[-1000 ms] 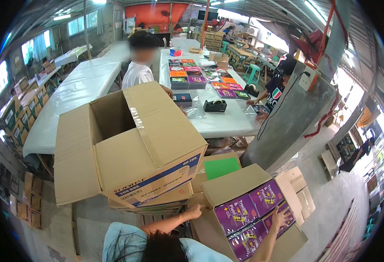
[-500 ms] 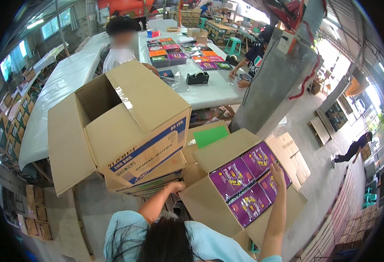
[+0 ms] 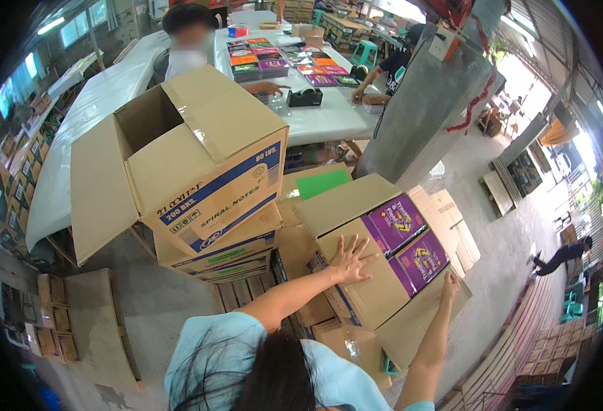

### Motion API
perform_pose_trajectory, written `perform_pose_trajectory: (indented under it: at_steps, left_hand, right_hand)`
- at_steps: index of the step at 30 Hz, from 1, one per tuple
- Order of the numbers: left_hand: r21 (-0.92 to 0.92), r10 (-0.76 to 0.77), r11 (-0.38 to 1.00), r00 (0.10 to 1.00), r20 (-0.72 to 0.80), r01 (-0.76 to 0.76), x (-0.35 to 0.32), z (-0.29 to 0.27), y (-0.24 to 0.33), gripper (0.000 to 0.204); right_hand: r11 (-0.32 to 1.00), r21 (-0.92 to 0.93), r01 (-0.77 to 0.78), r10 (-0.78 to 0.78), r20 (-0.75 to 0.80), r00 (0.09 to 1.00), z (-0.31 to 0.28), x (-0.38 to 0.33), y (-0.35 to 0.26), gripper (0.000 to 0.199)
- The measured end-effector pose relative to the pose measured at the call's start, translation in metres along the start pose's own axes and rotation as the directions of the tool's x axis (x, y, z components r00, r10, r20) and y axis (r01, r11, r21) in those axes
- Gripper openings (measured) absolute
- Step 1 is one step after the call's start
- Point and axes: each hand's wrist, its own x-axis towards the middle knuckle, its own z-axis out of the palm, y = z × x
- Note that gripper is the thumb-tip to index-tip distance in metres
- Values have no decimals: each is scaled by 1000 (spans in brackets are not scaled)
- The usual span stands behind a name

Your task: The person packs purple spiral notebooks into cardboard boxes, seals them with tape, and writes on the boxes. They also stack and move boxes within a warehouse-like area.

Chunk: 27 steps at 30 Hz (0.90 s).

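In front of me stands a carton (image 3: 335,205) packed with purple shrink-wrapped notebooks (image 3: 419,262). Its left flap (image 3: 366,291) lies folded over part of them, leaving two purple covers in sight. My left hand (image 3: 353,262) rests flat on that flap, fingers spread. At the carton's right side my right hand (image 3: 451,283) has its fingers curled at the edge of the right flap (image 3: 424,322), which is folded outward. The far flap stands raised.
A large open carton (image 3: 229,116) sits on a stack of boxes (image 3: 246,240) at left. Beyond are a concrete pillar (image 3: 411,116) and a white table (image 3: 329,127) with notebook stacks (image 3: 260,67) and a tape dispenser (image 3: 305,98). Two people work there; another bends at far right.
My left hand has moved from the carton's left side onto its left flap, now folded over the notebooks. My right hand has gone from the notebooks to the right flap's edge.
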Motion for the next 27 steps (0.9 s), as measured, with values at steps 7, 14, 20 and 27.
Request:
perform_pose_trajectory:
  at_steps: [7, 14, 20, 27]
  left_hand:
    - [-62, -22, 998, 998, 65, 26, -2, -10, 0, 72]
    - [-175, 78, 981, 997, -11, -79, 21, -21, 16, 68]
    - [-114, 4, 993, 999, -43, -9, -6, -3, -2, 65]
    - [-130, 0, 992, 998, -58, -7, 3, 0, -8, 63]
  right_hand:
    - [861, -503, -70, 99, 31, 995, 23, 62, -14, 87]
    - [933, 96, -346, 347, 3, 938, 4, 178, 34, 102]
    - [173, 935, -311, -42, 322, 946, -3, 48, -104, 72]
    - [683, -598, 419, -191, 407, 893, 92, -151, -139, 75]
